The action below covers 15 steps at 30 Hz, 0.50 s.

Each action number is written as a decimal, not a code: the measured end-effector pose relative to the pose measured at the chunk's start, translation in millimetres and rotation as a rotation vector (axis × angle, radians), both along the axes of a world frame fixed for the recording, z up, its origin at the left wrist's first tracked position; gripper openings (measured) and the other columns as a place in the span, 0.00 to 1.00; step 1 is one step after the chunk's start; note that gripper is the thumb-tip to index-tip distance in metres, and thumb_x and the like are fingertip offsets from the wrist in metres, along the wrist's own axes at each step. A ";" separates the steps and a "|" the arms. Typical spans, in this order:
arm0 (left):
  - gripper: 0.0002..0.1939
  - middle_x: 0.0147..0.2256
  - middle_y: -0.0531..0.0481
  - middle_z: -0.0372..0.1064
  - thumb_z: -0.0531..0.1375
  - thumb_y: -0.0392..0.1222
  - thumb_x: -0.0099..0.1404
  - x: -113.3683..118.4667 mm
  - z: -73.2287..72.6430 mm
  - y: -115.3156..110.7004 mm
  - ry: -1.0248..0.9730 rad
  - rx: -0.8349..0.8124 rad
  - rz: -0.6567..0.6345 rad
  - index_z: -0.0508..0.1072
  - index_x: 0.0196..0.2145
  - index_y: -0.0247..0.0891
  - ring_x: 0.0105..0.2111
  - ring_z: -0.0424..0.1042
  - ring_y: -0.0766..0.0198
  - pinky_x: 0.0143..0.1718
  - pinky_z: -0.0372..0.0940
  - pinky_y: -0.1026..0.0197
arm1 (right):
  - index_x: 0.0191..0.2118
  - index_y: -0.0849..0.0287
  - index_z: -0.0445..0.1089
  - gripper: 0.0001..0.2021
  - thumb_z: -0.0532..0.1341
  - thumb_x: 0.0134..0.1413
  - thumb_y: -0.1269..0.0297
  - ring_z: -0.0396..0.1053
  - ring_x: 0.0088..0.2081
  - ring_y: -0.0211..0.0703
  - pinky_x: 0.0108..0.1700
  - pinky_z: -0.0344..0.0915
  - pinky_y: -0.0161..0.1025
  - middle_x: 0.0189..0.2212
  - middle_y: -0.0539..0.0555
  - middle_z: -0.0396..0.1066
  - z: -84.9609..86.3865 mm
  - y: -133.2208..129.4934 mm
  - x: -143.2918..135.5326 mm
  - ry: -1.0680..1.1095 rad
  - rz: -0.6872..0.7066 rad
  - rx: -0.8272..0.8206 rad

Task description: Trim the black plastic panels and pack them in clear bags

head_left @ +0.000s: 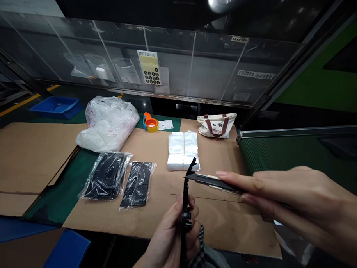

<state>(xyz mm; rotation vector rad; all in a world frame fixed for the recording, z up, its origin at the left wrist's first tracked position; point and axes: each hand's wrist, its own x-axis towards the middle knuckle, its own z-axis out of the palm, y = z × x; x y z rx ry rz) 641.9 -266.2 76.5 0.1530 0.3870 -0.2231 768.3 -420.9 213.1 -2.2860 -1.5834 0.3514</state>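
My left hand (177, 228) is closed around a thin black plastic part (186, 200), held upright and seen nearly edge-on. From the right, my right hand (288, 192) grips a utility knife (215, 181) between thumb and fingers. The knife's tip lies at the upper edge of the black part; whether it touches cannot be told. Behind them a banded stack of clear plastic bags (183, 149) lies on the cardboard. To the left are two black parts in clear wrap, a larger pack (106, 175) and a narrower pack (137, 184).
Cardboard sheets (158, 220) cover the green table. Toward the back are a white plastic bag (109, 120), a tape dispenser (150, 123) and a small canvas bag (217, 126). A blue tray (56, 107) sits back left. A green conveyor belt (299, 153) runs along the right.
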 end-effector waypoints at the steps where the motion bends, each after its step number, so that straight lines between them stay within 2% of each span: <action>1: 0.12 0.18 0.60 0.55 0.63 0.44 0.53 0.1 -0.7 0.2 0.002 0.000 -0.003 0.65 0.31 0.37 0.11 0.53 0.75 0.08 0.46 0.72 | 0.59 0.45 0.50 0.21 0.47 0.61 0.64 0.63 0.24 0.30 0.22 0.56 0.27 0.23 0.45 0.63 0.4 0.4 -0.1 0.011 0.003 -0.001; 6: 0.15 0.20 0.60 0.56 0.63 0.47 0.53 -0.7 -2.5 -1.0 0.044 -0.032 0.018 0.64 0.33 0.37 0.12 0.52 0.76 0.09 0.45 0.73 | 0.58 0.45 0.51 0.22 0.50 0.59 0.66 0.64 0.23 0.30 0.24 0.59 0.27 0.24 0.44 0.66 1.6 4.3 -2.8 0.108 0.079 0.006; 11: 0.12 0.19 0.59 0.55 0.58 0.49 0.58 -3.0 -1.8 -2.1 -0.032 -0.018 0.007 0.65 0.32 0.38 0.12 0.53 0.74 0.08 0.46 0.72 | 0.58 0.45 0.51 0.21 0.49 0.60 0.65 0.67 0.26 0.32 0.26 0.61 0.27 0.28 0.45 0.69 -2.6 3.2 -0.3 0.040 -0.015 0.039; 15: 0.11 0.19 0.59 0.54 0.58 0.48 0.58 -4.3 -2.8 -1.7 -0.019 -0.023 -0.001 0.65 0.32 0.37 0.12 0.52 0.75 0.08 0.45 0.72 | 0.59 0.45 0.50 0.21 0.48 0.60 0.64 0.67 0.25 0.31 0.24 0.60 0.27 0.27 0.45 0.69 -4.7 2.4 1.7 0.008 -0.017 0.028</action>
